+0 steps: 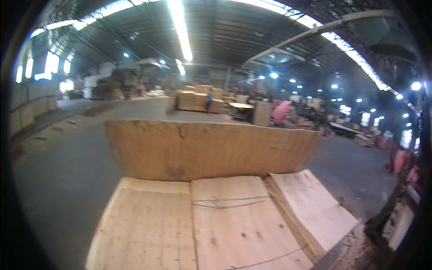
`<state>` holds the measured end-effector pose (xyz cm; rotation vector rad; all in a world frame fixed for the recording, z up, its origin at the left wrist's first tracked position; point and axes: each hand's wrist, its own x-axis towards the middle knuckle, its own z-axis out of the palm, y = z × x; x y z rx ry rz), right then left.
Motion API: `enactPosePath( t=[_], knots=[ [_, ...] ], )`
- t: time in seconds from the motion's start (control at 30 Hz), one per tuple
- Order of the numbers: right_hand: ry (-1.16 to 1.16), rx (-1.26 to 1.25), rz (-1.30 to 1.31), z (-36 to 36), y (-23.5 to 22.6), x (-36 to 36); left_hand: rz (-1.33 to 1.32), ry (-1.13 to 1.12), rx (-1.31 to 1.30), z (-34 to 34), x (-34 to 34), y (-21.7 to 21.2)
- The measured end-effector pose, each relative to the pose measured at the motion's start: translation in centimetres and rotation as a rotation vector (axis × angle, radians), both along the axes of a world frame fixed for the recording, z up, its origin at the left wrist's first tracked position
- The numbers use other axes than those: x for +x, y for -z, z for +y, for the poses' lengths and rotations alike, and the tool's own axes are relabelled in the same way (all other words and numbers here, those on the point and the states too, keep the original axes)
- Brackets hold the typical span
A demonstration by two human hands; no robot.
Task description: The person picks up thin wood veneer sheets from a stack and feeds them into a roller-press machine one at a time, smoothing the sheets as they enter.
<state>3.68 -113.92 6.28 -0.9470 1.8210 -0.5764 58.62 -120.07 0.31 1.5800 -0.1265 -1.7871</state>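
Observation:
Neither of my hands shows in the head view. Closest to me are pale wood veneer sheets, lying side by side in stacks. The left stack (148, 225) has rows of small marks on its top sheet. On the middle stack (243, 225) the top sheet has dark knots, with thin dark cord-like lines across it. A lighter sheet (310, 198) lies askew on the right, over the edges of other sheets. Behind them stands a wide upright brown wooden board (211, 150).
Grey concrete floor (67, 180) stretches to the left and ahead. Farther off are wood stacks (193, 100) with a person (209, 99) beside them, and a pink sack-like bundle (282, 111). Wood scraps and a dark post-like shape (389, 207) stand at the near right.

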Motion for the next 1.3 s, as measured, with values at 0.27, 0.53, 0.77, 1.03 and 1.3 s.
enactPosePath(
  t=[0.27,0.53,0.77,1.03,1.3],
  knots=[
    [0.364,0.508,-0.096,19.2,10.4,11.1,0.321,-0.103,0.12,-4.3,-1.3,10.9],
    [0.559,0.817,-0.373,29.9,17.0,29.3,0.74,-0.45,0.176,0.9,8.8,20.5],
    [0.383,0.538,-0.381,28.0,23.7,29.3,0.406,-0.248,0.023,2.4,8.4,21.3],
    [0.25,0.198,-0.285,29.0,23.0,28.7,0.154,-0.132,-0.062,0.0,9.0,19.0],
    [0.355,0.02,-0.074,21.1,15.7,32.3,-0.041,0.003,0.274,2.6,14.3,15.7]
  ],
)
